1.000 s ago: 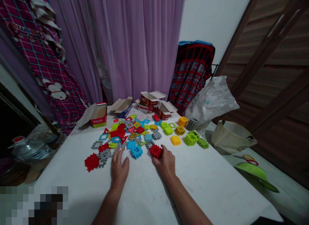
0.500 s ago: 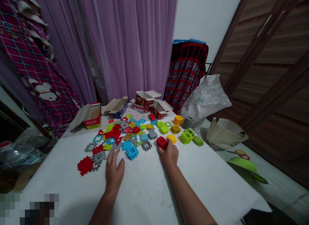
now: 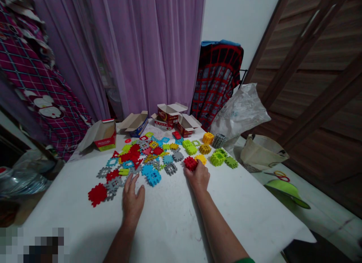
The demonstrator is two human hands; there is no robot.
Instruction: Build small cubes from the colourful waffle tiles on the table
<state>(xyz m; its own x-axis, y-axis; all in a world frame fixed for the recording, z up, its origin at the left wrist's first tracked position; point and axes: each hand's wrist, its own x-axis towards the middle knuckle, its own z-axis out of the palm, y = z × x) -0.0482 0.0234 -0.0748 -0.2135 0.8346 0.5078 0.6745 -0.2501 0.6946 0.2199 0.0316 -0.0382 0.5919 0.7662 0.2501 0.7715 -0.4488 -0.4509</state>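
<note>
My right hand (image 3: pixel 198 177) has its fingers around a stack of red interlocking plastic pieces (image 3: pixel 190 163) at the middle right of the white table (image 3: pixel 166 225). Just behind that hand lies a yellow piece (image 3: pixel 201 159). My left hand (image 3: pixel 132 197) rests with its fingers apart, holding nothing. Its fingertips come close to a grey piece (image 3: pixel 114 183) and a light green piece (image 3: pixel 123 172). Between the two hands are a blue windowed block (image 3: pixel 153 177) and a grey window piece (image 3: pixel 171 168). A red piece (image 3: pixel 97 194) lies at the far left of the spread.
Green stacks (image 3: pixel 218 157), a mustard stack (image 3: pixel 205 149) and a grey stack (image 3: pixel 218 141) stand on the right. Open cardboard boxes, among them a red one (image 3: pixel 106 138) and a blue one (image 3: pixel 138 128), line the back. A plastic bag (image 3: pixel 240 108) stands beyond the right edge.
The camera view has shifted slightly. Both hands keep nearly the same places, the right still on the red stack, the left still spread on the table.
</note>
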